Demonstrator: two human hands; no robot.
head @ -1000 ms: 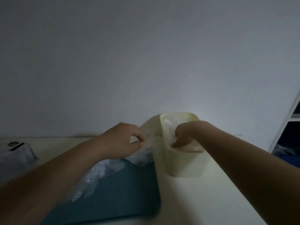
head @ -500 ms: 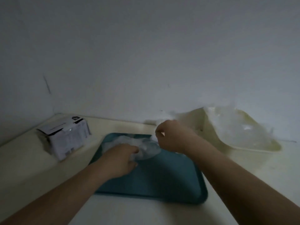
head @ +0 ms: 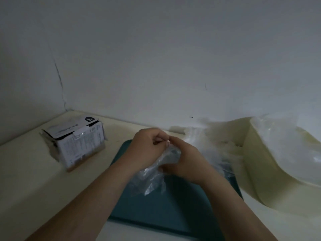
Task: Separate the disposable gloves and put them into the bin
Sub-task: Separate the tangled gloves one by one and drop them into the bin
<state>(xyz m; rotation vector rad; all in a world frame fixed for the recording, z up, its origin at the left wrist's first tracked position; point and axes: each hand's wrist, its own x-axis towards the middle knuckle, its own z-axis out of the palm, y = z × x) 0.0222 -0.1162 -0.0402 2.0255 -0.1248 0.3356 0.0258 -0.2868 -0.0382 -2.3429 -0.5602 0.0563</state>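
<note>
Both hands meet above the far half of a teal tray. My left hand and my right hand pinch the top of a thin clear disposable glove, which hangs crumpled between them down to the tray. More clear gloves lie heaped at the tray's far right corner. The cream bin stands to the right of the tray, and clear plastic fills its inside.
An open white cardboard box with printed text sits on the cream counter to the left of the tray. A bare wall rises right behind, meeting a side wall in the left corner.
The right hand has left the bin and come back over the tray. The left hand has lifted off the glove heap. Both now hold one glove up between them.
</note>
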